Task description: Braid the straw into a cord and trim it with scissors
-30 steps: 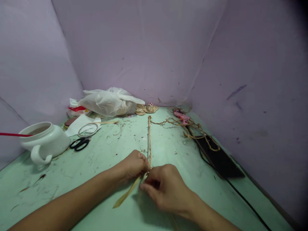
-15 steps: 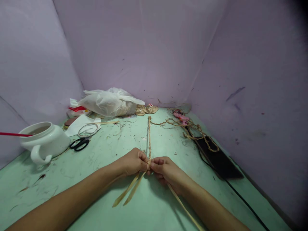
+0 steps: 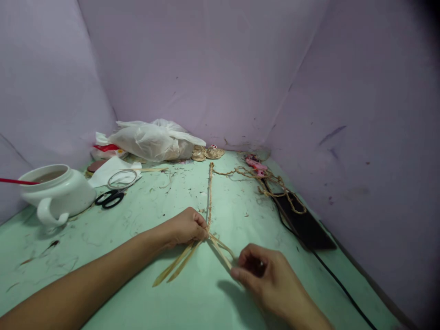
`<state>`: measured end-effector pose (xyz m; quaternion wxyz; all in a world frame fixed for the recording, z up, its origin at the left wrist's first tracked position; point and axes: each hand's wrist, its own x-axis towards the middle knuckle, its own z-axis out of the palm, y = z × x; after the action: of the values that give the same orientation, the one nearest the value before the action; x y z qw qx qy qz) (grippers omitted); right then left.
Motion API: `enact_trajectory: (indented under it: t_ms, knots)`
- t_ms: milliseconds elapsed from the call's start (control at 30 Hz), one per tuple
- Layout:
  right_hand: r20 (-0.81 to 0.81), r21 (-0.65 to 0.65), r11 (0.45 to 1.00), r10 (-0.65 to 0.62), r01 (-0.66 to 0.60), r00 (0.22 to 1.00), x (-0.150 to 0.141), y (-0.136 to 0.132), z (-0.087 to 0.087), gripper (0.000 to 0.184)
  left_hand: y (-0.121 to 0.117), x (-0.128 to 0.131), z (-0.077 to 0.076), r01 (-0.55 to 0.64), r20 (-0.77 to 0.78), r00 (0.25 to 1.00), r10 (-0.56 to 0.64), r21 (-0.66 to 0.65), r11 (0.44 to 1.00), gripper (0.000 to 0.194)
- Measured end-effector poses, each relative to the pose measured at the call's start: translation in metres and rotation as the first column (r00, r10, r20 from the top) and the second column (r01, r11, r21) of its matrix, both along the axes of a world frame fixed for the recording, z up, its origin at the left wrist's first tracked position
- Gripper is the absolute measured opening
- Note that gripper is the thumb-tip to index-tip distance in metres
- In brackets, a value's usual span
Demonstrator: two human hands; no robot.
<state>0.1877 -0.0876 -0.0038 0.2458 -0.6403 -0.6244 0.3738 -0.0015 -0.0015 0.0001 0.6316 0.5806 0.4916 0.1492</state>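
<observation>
Braided straw cord [image 3: 210,197] laid straight on the pale green tabletop [image 3: 178,302], running from mid-table back toward the wall; near end at the left hand [image 3: 189,225], whose thumb and fingers are closed tight on the braid where the plaiting stops; two flat loose strands [image 3: 173,269] trail from there toward the wearer, below the left wrist; right hand [image 3: 268,275] half curled, slightly blurred, thumb and forefinger pinched on pale strands [image 3: 222,253] drawn out to the right, hand well apart from the left; at the far end a thin cord leads off right into a loose tangle [image 3: 282,188] beside a pink object [image 3: 257,166], part of it lying over a flat black slab [image 3: 316,233]; off left, white pot [image 3: 72,197] with a red stick [image 3: 17,181] in it, black-handled scissors [image 3: 110,199] just beside; tied plastic bag [image 3: 151,142] near the back wall.
</observation>
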Motion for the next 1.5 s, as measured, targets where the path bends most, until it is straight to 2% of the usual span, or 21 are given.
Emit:
enact_trajectory:
  t_ms: [100, 200, 333, 633, 767, 833, 900, 967, 1000, 1100, 1167, 1233, 1300, 1367, 1433, 1500]
  knots:
    - [0.097, 0.026, 1.0, -0.017, 0.015, 0.995, -0.005, -0.015, -0.014, 0.015, 0.0, 0.0, -0.003, 0.014, -0.014, 1.0, -0.014, 0.018, 1.0, 0.005]
    - [0.177, 0.076, 0.997, -0.017, 0.004, 0.984, -0.008, -0.017, -0.02, 0.017, 0.001, -0.001, -0.003, 0.035, -0.029, 0.999, -0.034, 0.035, 0.999, 0.006]
    - [0.177, 0.12, 0.991, 0.032, -0.054, 0.984, -0.003, -0.017, -0.022, 0.018, 0.0, 0.0, -0.002, 0.045, -0.044, 0.998, -0.043, 0.044, 0.998, 0.008]
    - [0.158, 0.126, 0.99, 0.041, -0.061, 0.987, 0.0, -0.022, -0.028, 0.017, 0.0, 0.001, 0.0, 0.026, -0.048, 0.999, -0.025, 0.023, 0.999, 0.007]
    - [0.025, 0.031, 0.998, 0.058, -0.059, 0.998, 0.004, -0.01, -0.007, 0.01, -0.001, -0.001, 0.002, 0.017, -0.019, 1.0, -0.017, -0.006, 1.0, 0.009]
    - [-0.088, 0.079, 0.997, 0.014, -0.007, 0.996, 0.001, 0.006, 0.008, 0.011, 0.0, -0.001, 0.005, 0.015, 0.0, 1.0, -0.015, -0.011, 1.0, 0.009]
    - [-0.25, 0.107, 0.994, -0.008, 0.036, 0.968, -0.01, 0.026, 0.021, 0.024, 0.0, -0.002, 0.006, 0.015, 0.017, 1.0, -0.015, 0.003, 1.0, 0.009]
    - [-0.4, -0.005, 0.999, -0.043, 0.045, 0.915, -0.027, 0.044, 0.026, 0.033, 0.001, -0.003, 0.007, 0.016, 0.028, 0.999, -0.017, 0.027, 0.999, 0.008]
    - [-0.444, -0.083, 0.996, -0.055, 0.019, 0.894, -0.036, 0.05, 0.026, 0.032, 0.002, -0.003, 0.006, 0.018, 0.029, 0.999, -0.019, 0.04, 0.999, 0.008]
    - [-0.565, -0.244, 0.962, -0.037, -0.124, 0.824, -0.056, 0.06, 0.019, 0.008, 0.003, -0.005, 0.003, 0.034, 0.017, 0.999, -0.035, 0.081, 0.996, 0.005]
    - [-0.585, -0.31, 0.94, -0.072, -0.14, 0.808, -0.059, 0.059, 0.012, 0.011, 0.003, -0.006, 0.001, 0.053, -0.005, 0.999, -0.053, 0.108, 0.993, 0.008]
    - [-0.547, -0.332, 0.939, -0.11, -0.094, 0.83, -0.058, 0.057, 0.004, 0.018, 0.003, -0.006, 0.0, 0.069, -0.04, 0.997, -0.063, 0.145, 0.987, 0.013]
    - [-0.489, -0.296, 0.954, -0.116, -0.04, 0.865, -0.055, 0.056, -0.003, 0.02, 0.003, -0.005, 0.0, 0.078, -0.087, 0.994, -0.062, 0.192, 0.978, 0.014]
    - [-0.457, -0.204, 0.979, -0.103, 0.009, 0.884, -0.053, 0.056, -0.009, 0.018, 0.002, -0.004, 0.0, 0.082, -0.145, 0.988, -0.048, 0.239, 0.967, 0.012]
    - [-0.445, -0.104, 0.993, -0.089, 0.047, 0.891, -0.053, 0.056, -0.013, 0.014, 0.001, -0.003, 0.002, 0.085, -0.209, 0.978, -0.025, 0.282, 0.956, 0.011]
    - [-0.455, -0.058, 0.996, -0.086, 0.068, 0.886, -0.055, 0.056, -0.015, 0.013, -0.001, -0.003, 0.007, 0.093, -0.267, 0.964, -0.007, 0.311, 0.946, 0.011]
